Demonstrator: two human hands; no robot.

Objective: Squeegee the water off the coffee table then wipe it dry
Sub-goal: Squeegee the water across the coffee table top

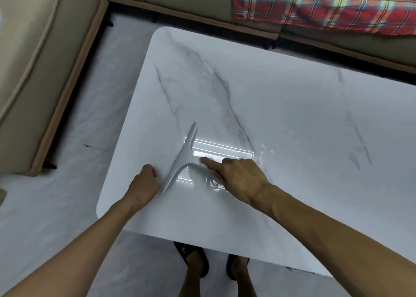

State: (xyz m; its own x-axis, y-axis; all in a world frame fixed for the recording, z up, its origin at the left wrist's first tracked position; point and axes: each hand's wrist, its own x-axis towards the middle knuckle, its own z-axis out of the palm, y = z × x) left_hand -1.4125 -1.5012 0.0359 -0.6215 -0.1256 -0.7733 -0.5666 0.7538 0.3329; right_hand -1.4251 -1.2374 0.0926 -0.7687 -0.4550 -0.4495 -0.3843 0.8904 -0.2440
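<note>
A white squeegee (182, 159) lies with its blade on the white marble coffee table (281, 107), near the front left part of the top. My right hand (238, 175) grips the squeegee's curved handle, with the index finger stretched along it toward the blade. My left hand (145, 181) is curled into a fist and rests on the table just left of the blade's near end, holding nothing that I can see. Water drops and a thin wet film (265, 154) glisten to the right of my right hand, around a bright reflection of a ceiling light.
A beige sofa (38, 71) runs along the left and the far side, close to the table. A red plaid blanket (326, 1) lies on its far right part. Pale marble floor (67, 184) surrounds the table. My feet in dark sandals (195, 263) stand at the near edge.
</note>
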